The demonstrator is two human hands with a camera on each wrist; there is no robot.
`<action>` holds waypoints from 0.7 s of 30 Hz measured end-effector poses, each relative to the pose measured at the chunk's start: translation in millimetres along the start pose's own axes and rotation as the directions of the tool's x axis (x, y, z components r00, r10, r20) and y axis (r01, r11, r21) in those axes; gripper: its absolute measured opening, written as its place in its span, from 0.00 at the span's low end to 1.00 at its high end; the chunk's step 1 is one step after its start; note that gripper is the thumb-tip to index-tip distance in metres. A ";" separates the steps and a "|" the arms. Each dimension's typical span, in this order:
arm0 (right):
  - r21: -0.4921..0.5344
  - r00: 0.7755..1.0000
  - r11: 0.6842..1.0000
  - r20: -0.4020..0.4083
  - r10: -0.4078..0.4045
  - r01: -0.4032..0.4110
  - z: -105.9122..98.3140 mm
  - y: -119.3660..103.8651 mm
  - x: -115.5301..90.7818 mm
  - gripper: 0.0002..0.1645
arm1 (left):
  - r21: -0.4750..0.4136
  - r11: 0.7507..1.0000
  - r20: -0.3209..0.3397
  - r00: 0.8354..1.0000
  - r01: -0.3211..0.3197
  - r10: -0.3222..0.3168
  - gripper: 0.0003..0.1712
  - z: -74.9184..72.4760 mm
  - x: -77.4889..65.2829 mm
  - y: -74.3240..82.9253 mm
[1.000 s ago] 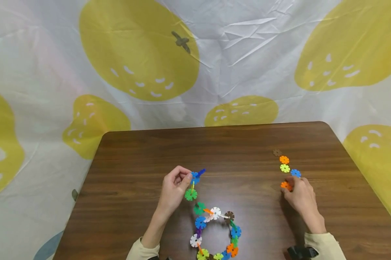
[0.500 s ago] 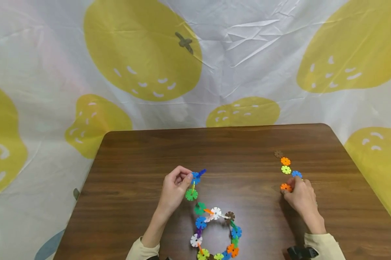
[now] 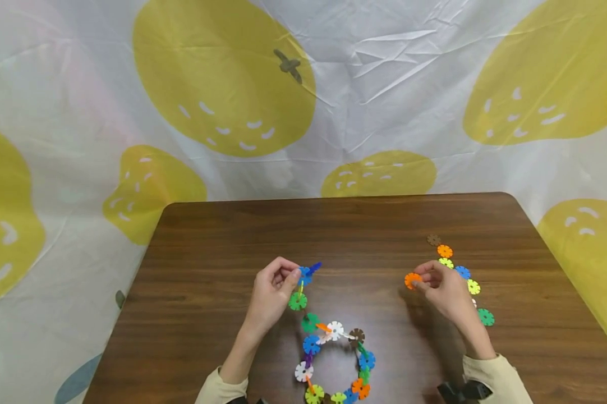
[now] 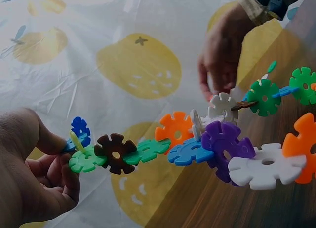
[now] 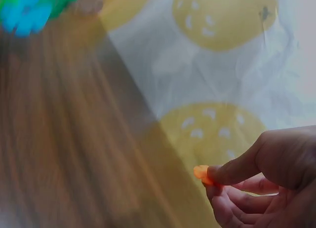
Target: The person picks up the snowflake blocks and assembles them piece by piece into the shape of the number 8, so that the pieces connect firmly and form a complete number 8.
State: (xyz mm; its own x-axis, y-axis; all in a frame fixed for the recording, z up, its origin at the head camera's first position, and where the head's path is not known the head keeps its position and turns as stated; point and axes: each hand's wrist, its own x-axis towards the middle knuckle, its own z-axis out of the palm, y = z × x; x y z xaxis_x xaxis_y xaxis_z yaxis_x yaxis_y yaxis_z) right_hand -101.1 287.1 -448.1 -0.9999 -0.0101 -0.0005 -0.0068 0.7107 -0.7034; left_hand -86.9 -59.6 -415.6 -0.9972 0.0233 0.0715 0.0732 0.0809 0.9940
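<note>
My left hand (image 3: 270,292) pinches a blue snowflake disc (image 3: 305,275) at the upper end of a chain of interlocked notched plastic discs. A dark blue disc (image 3: 316,267) juts from that end, and a green disc (image 3: 298,301) hangs just below. The chain runs down into a ring of many colours, with a white disc (image 3: 335,330) at its top and a purple disc (image 4: 227,151) in the left wrist view. My right hand (image 3: 446,292) holds an orange snowflake disc (image 3: 412,281) between thumb and fingertips, above the table; it also shows in the right wrist view.
Loose discs lie in a line on the right of the brown wooden table (image 3: 222,235): a brown disc (image 3: 433,240), an orange one, a blue disc (image 3: 463,272), a yellow-green disc (image 3: 473,287) and a green disc (image 3: 486,317) among them. A fruit-patterned cloth (image 3: 344,101) hangs behind the table.
My right hand has picked up the orange disc from the right-hand line and carried it left toward the chain, uncovering discs beneath. The left hand keeps its pinch and has hardly moved.
</note>
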 end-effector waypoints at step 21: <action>0.491 0.955 0.833 0.008 -0.296 0.254 36.0 -95.9 14.0 0.11 | -0.031 0.999 0.007 0.999 -0.045 0.045 0.03 -0.9 -1.9 -0.1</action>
State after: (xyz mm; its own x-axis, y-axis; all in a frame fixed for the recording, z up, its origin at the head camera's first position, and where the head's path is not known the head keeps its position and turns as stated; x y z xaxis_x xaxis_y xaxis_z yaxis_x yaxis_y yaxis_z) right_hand -114.2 193.5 -406.3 -0.9531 -0.2256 0.2017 -0.2558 0.2444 -0.9353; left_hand -85.1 -60.5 -415.7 -0.9927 0.0342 0.1155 0.1171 0.0485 0.9919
